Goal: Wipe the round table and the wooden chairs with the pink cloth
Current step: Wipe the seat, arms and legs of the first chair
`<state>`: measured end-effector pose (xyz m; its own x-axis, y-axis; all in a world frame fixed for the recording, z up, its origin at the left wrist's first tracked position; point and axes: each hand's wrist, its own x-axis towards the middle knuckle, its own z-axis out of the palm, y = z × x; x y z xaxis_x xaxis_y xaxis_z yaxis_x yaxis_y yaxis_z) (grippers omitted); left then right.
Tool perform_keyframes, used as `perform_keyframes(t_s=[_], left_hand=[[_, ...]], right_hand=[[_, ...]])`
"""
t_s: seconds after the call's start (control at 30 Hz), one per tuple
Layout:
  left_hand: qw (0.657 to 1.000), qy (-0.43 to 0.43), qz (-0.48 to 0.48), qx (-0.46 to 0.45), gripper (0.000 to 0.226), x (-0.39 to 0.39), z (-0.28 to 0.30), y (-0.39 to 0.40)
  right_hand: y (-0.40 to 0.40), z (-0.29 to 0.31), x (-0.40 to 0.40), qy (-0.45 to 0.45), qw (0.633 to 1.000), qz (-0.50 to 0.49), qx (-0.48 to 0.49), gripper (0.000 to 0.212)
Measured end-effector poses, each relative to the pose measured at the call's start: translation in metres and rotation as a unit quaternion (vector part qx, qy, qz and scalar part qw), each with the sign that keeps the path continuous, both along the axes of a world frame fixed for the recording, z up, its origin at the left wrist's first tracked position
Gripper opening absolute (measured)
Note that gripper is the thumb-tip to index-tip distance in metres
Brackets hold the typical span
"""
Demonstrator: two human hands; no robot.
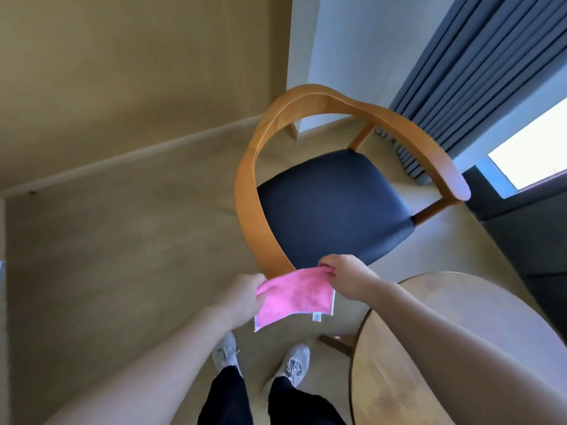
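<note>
Pink square cloth [293, 297] pinched taut between both hands: left hand [245, 294], right hand [346, 276], above curved wooden chair [250, 216]; round wooden desk [460, 317] beside.

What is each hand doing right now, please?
Left hand: closed, pinching the left edge of the pink cloth.
Right hand: closed, pinching the cloth's upper right corner.

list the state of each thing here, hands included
pink cloth: held spread between both hands, hanging
left hand: pinching the cloth's left edge
right hand: pinching the cloth's top right corner
wooden chair: upright, seat bare
round table: top bare where visible
curtain: drawn aside
</note>
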<state>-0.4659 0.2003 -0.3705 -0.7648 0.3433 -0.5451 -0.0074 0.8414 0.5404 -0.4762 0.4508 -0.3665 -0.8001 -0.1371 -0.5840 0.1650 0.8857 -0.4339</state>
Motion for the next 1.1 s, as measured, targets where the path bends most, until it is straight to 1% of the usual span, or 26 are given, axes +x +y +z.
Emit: perform_keyframes(t_s=[0.03, 0.1, 0.17, 0.27, 0.33, 0.43, 0.53, 0.63, 0.67, 0.73, 0.83, 0.87, 0.93, 1.0, 1.03, 1.1], left_hand=[[1.000, -0.003, 0.010, -0.001, 0.024, 0.001, -0.006, 0.000], [1.000, 0.000, 0.030, -0.008, 0.004, -0.003, -0.018, -0.001], [0.998, 0.002, 0.061, -0.008, 0.011, -0.008, -0.031, -0.004], [0.996, 0.005, 0.089, -0.029, 0.014, -0.004, -0.047, -0.011], [0.995, 0.003, 0.092, -0.039, 0.017, 0.002, -0.056, -0.018], [0.996, 0.012, 0.085, -0.037, 0.020, 0.005, -0.065, -0.026], [0.995, 0.023, 0.090, -0.040, 0.027, 0.005, -0.072, -0.033], [0.995, 0.034, 0.076, -0.047, 0.028, 0.006, -0.078, -0.044], [0.996, 0.037, 0.068, -0.049, 0.027, 0.007, -0.080, -0.047], [0.996, 0.039, 0.056, -0.050, 0.025, 0.007, -0.083, -0.052], [0.997, 0.039, 0.048, -0.044, 0.024, 0.004, -0.089, -0.055], [0.997, 0.040, 0.044, -0.038, 0.024, 0.002, -0.090, -0.055], [0.998, 0.044, 0.028, -0.018, 0.024, -0.002, -0.092, -0.054], [0.999, 0.050, 0.003, 0.004, 0.023, -0.005, -0.092, -0.052], [0.999, 0.051, -0.011, 0.013, 0.023, -0.008, -0.091, -0.049], [0.998, 0.055, -0.026, 0.034, 0.021, -0.016, -0.089, -0.044]], right_hand=[[-0.002, -0.007, -0.003, -0.002, 1.000, -0.003, 0.006, 0.035], [-0.006, -0.022, -0.013, 0.003, 1.000, -0.016, 0.022, 0.036], [-0.011, -0.037, -0.023, 0.009, 0.999, -0.025, 0.042, 0.040], [-0.020, -0.055, -0.026, 0.019, 0.998, -0.037, 0.046, 0.040], [-0.026, -0.063, -0.021, 0.027, 0.998, -0.035, 0.051, 0.037], [-0.038, -0.067, -0.010, 0.043, 0.997, -0.037, 0.061, 0.040], [-0.059, -0.068, 0.012, 0.095, 0.994, -0.021, 0.056, 0.044], [-0.082, -0.071, 0.029, 0.186, 0.977, 0.039, 0.098, 0.057], [-0.089, -0.073, 0.032, 0.194, 0.975, 0.041, 0.098, 0.057], [-0.100, -0.083, 0.039, 0.166, 0.981, 0.051, 0.088, 0.060], [-0.105, -0.097, 0.044, 0.141, 0.977, 0.088, 0.131, 0.066], [-0.104, -0.096, 0.044, 0.143, 0.977, 0.093, 0.131, 0.066], [-0.102, -0.092, 0.044, 0.179, 0.974, 0.092, 0.101, 0.059], [-0.099, -0.093, 0.044, 0.214, 0.974, 0.063, 0.044, 0.043], [-0.098, -0.093, 0.042, 0.208, 0.977, 0.040, 0.025, 0.036], [-0.093, -0.093, 0.031, 0.180, 0.983, -0.006, 0.023, 0.023]])
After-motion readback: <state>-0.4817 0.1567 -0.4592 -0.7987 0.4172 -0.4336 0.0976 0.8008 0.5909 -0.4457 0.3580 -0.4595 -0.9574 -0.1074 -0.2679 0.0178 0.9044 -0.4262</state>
